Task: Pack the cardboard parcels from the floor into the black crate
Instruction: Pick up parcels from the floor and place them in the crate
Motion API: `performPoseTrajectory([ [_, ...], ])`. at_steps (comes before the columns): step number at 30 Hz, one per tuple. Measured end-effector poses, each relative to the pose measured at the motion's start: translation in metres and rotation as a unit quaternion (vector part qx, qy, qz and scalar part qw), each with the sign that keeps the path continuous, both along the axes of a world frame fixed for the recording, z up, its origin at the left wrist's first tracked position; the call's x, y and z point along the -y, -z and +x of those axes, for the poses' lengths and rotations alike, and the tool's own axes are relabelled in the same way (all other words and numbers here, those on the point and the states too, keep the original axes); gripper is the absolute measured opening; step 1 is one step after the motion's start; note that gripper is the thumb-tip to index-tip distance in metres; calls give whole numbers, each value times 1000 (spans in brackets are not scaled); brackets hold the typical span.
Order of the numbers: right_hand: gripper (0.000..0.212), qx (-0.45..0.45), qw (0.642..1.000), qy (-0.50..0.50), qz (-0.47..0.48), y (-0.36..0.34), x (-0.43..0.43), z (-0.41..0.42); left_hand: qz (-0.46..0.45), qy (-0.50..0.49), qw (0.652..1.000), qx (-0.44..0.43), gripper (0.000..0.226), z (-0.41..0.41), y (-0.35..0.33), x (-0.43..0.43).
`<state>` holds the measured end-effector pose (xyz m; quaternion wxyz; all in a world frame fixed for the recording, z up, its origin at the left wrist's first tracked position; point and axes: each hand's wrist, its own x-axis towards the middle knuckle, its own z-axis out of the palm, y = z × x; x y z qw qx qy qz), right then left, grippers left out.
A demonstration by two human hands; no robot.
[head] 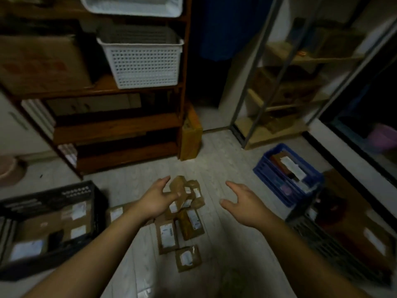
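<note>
Head view: left hand (158, 198) partly hides blurred parcels (167, 235), apparently untouched.

The cardboard parcels (167, 235) in the middle of the floor (214, 160) are brown, each with a white label; one is a warmer orange-brown. The floor is pale grey with faint plank lines. At its left edge, the black crate (71, 192) has rows of small slots in its wall, and the parcels inside it are brown with white labels. Towards the right edge stands a blue crate (270, 175). The wooden shelf (116, 125) is dark reddish brown, and the white basket (146, 65) on it has a regular grid of small holes. Beside the shelf, a box (191, 138) is yellow-brown. At the far right is a purple tub (381, 136).
</note>
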<state>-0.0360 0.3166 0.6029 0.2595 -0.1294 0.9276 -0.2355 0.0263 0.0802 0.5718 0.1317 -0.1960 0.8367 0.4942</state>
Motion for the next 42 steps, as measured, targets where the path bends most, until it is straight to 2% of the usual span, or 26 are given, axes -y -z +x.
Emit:
performPoseTrajectory([
  [5, 68, 49, 996, -71, 12, 37, -33, -76, 48, -121, 991, 35, 65, -24, 35, -39],
  [12, 65, 98, 989, -111, 23, 150, -44, -151, 18, -115, 991, 70, 41, -62, 133, -81],
  [18, 66, 150, 982, -114, 26, 343, -26, -173, 31, -97, 986, 134, 56, -94, 326, -78],
  [21, 65, 175, 978, -108, 25, 454, -17, -177, 41, -96, 985, 135, 38, -112, 431, -79],
  [23, 60, 195, 975, -106, 24, 524, -9, -178, 58, -102, 984, 135, 41, -121, 502, -78],
  [26, 56, 211, 973, -96, 21, 612, 2, -178, 97, -112, 981, 125, 64, -127, 603, -74],
  [28, 55, 219, 974, -54, 12, 666, 6, -179, 133, -150, 970, 135, 70, -130, 647, -74],
  [31, 45, 264, 964, 22, -25, 729, 10, -181, 197, -190, 947, 167, 65, -135, 688, -78],
  [34, 36, 341, 938, 32, -58, 751, 12, -179, 241, -222, 931, 161, 78, -138, 703, -84],
  [37, 39, 278, 957, 27, -83, 737, 14, -174, 238, -285, 918, 142, 89, -133, 694, -89],
  [40, 44, 217, 966, 36, -135, 706, 19, -173, 262, -295, 912, 113, 109, -126, 687, -77],
  [41, 44, 218, 959, 44, -175, 696, 21, -173, 282, -294, 908, 100, 106, -124, 679, -73],
  [42, 43, 222, 949, 47, -217, 684, 24, -174, 298, -296, 904, 81, 94, -124, 667, -69],
])
